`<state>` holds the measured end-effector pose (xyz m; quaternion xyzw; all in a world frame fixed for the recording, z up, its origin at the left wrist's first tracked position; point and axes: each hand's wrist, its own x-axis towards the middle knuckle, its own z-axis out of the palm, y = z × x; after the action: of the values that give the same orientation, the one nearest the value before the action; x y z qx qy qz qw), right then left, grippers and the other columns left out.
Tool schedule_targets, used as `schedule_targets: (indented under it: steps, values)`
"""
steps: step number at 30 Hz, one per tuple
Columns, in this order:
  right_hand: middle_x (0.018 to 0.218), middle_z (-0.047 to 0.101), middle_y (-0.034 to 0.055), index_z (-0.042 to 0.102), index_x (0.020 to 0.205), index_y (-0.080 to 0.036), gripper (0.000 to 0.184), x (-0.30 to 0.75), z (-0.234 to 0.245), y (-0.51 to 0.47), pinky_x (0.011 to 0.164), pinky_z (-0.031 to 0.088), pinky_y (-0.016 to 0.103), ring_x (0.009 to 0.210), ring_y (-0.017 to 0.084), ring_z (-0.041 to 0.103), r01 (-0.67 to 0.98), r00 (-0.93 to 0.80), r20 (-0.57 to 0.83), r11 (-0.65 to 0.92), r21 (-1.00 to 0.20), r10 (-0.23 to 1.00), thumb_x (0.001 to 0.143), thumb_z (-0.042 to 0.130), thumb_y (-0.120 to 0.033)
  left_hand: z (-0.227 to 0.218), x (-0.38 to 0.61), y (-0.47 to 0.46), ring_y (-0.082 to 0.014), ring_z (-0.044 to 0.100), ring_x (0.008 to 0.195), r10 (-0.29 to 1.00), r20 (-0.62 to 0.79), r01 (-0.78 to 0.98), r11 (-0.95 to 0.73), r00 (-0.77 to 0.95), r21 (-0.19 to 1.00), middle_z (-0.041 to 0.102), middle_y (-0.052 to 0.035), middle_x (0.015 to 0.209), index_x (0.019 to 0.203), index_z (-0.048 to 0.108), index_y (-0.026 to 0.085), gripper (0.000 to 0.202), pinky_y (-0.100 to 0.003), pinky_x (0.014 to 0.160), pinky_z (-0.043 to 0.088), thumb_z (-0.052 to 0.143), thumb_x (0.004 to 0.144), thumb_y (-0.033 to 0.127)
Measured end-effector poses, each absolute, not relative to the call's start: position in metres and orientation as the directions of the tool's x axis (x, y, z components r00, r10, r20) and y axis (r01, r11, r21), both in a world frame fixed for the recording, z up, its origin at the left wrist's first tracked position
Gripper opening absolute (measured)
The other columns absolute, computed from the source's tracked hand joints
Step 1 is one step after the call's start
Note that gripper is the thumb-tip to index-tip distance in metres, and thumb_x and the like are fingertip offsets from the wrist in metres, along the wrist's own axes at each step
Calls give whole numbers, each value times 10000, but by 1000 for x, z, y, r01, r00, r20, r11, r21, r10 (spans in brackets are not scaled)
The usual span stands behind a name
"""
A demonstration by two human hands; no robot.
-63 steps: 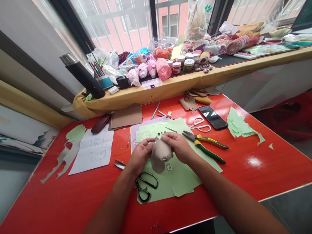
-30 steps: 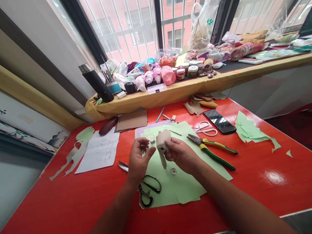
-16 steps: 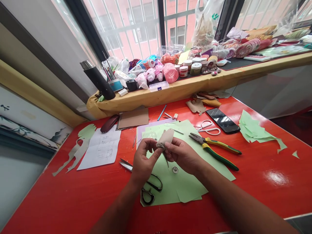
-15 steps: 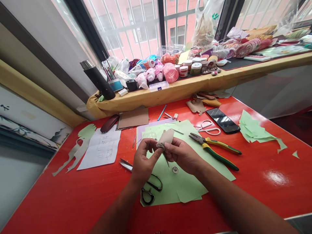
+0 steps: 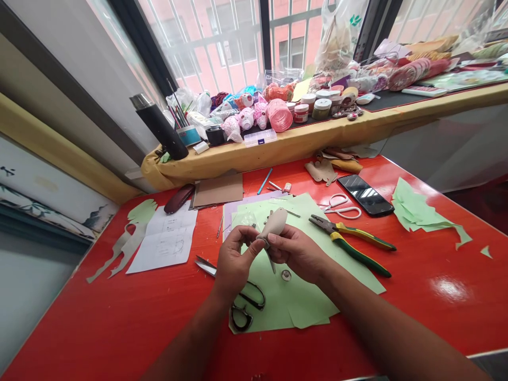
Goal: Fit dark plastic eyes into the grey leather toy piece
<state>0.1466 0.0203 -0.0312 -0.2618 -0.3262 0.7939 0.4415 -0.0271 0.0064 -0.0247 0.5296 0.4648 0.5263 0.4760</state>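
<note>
Between my two hands is a small beige piece of what looks like leather (image 5: 274, 222), bent, with its rounded end pointing up and away. My left hand (image 5: 237, 256) pinches its lower left edge between thumb and fingers. From the other side my right hand (image 5: 296, 247) grips the same piece, thumb on top. A small grey bit shows at the left thumb tip, too covered to make out. Below the hands, a round metal snap part (image 5: 286, 275) lies on green paper (image 5: 309, 301). Large scissors (image 5: 254, 296) lie partly under my left wrist.
Pliers (image 5: 349, 243), white-handled scissors (image 5: 343, 206) and a phone (image 5: 365, 196) lie to the right, with green paper scraps (image 5: 420, 211) beyond. On the left are a printed sheet (image 5: 166, 243) and a dark red case (image 5: 179, 199). A black flask (image 5: 161, 127) stands on the cluttered sill.
The beige piece has turned a little between my fingers, so its upper end now looks narrower and more bent. Both hands stay in nearly the same place; the view has shifted slightly.
</note>
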Motion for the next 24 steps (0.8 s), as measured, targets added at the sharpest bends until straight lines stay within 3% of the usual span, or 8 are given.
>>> schedule_targets:
  steps: [13,24]
  values:
    - [617,518,-37,703,782,-162,310,143,-35,19,550,299,265,567,103,425,-569,-496,-98,-409,-713,863,775,924,-379,-27,-25,10,-153,571,772,998,40,-206,-29,46,978,649,0,807,864,695,196,286,-268,736,467,896,784,384]
    - [614,539,-29,729,786,-156,278,143,-37,20,543,341,259,571,110,447,-576,-506,-55,-385,-721,861,802,906,-369,-31,-27,10,-136,566,759,996,44,-229,-26,75,973,655,11,801,876,703,194,272,-250,730,461,897,791,365]
